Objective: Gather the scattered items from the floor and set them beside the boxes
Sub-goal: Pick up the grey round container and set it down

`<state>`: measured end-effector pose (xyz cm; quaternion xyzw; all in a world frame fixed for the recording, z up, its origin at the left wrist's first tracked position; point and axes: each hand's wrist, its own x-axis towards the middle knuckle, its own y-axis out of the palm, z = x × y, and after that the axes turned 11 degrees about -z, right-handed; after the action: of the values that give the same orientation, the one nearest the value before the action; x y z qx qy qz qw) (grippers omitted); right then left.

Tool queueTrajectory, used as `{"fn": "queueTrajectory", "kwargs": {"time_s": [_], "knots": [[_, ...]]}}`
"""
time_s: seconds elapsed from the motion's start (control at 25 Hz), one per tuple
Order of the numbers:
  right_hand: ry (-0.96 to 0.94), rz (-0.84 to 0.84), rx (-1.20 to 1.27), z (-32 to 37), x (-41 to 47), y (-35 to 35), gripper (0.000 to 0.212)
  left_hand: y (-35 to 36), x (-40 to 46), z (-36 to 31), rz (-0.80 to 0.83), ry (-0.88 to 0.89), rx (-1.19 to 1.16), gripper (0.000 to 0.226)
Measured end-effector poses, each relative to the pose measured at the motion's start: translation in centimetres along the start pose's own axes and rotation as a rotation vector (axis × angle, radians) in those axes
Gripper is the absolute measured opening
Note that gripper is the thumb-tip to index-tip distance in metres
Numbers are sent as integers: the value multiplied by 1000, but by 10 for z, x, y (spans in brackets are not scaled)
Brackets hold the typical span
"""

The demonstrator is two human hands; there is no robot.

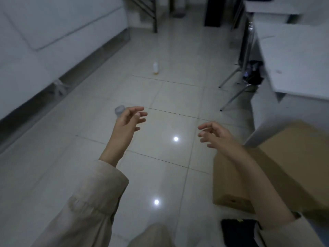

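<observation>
A small white bottle (156, 68) with an orange base lies on the tiled floor ahead, far from both hands. A small round pale jar (119, 110) sits on the floor just behind my left hand (129, 120), which hovers with relaxed, spread fingers and holds nothing. My right hand (216, 134) hangs in the air at the same height, fingers loosely curved and empty. A brown cardboard box (277, 157) stands on the floor at the right, partly under my right forearm. A flat black item (238, 230) lies on the floor in front of the box.
A white sofa (44, 41) runs along the left side. A white table (293, 56) with metal legs (235, 97) stands at the right, with a dark bag (253, 73) beneath it. A dark ladder frame (151, 11) stands at the back. My knee (153, 236) shows at the bottom.
</observation>
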<state>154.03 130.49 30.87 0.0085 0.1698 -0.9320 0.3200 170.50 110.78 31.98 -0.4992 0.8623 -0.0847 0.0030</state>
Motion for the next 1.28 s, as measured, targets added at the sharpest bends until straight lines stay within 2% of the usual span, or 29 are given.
{"fn": "queueTrajectory", "kwargs": {"time_s": [0.24,0.36,0.48,0.68,1.08,1.28], "knots": [[-38,234,86,63,1,174,13,-191,10,37,-371,-91,40,21],[-27,313,79,81,9,232,15,-249,15,51,-529,-144,25,21],[-15,355,73,91,32,266,15,-278,29,65,-620,-185,17,20],[-10,344,92,101,105,292,15,-272,89,79,-656,-208,9,19],[39,338,55,119,332,315,16,-181,270,105,-699,-305,-70,20],[123,347,37,103,416,367,15,-170,354,145,-714,-390,-94,20]]}}
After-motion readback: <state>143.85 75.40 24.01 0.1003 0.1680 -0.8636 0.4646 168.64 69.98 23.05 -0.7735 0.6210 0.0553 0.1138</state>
